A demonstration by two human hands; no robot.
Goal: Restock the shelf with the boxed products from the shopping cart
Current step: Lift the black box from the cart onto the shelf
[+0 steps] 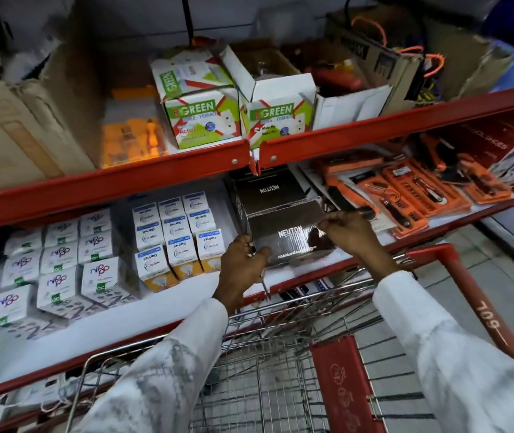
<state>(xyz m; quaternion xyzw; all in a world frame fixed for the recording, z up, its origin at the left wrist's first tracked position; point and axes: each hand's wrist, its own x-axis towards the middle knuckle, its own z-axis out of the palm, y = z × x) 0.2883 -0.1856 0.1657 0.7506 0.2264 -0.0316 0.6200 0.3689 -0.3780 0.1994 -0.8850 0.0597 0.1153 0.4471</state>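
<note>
A black Neuton box (287,235) sits at the front of the middle shelf (162,303), with a second black Neuton box (269,189) right behind it. My left hand (241,265) grips the front box at its lower left corner. My right hand (351,231) holds its upper right edge. Below my arms stands the wire shopping cart (262,370) with a red handle (468,295); I see no boxes in the visible part of its basket.
White Wipro bulb boxes (176,235) and white Nippo boxes (58,267) fill the shelf to the left. Orange tool kits (405,195) lie to the right. On the upper shelf (108,179) stand green-and-white boxes (234,110) and brown cartons (24,129).
</note>
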